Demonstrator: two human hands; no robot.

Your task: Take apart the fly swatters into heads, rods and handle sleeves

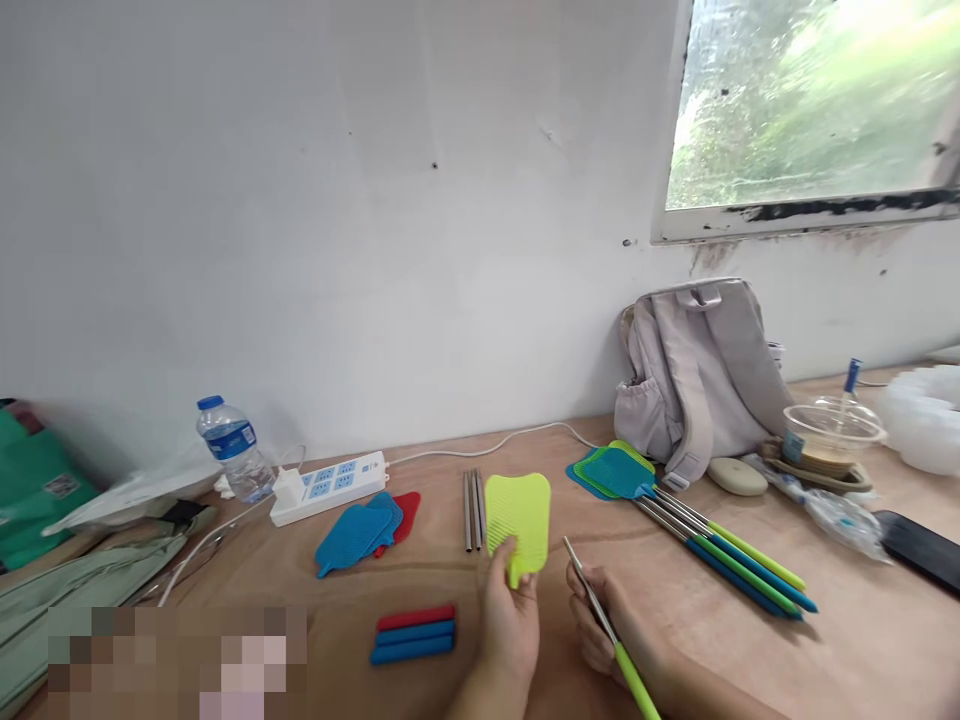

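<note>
At lower centre, the left hand (pixel 512 610) pinches a yellow-green swatter head (pixel 519 520); the right hand (pixel 609 620) grips a metal rod with green handle (pixel 604 615). Just behind stand loose rods (pixel 474 510); blue swatter heads (pixel 358 533) lie left, finished swatters (pixel 720 545) right, a backpack (pixel 712 370) beyond.

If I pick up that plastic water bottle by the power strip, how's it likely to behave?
The water bottle looks like thin, clear plastic, so it would probably dent when squeezed. Its smooth, rounded sides suggest it may roll if laid down. Being tall and narrow, it could tip if nudged.
</note>
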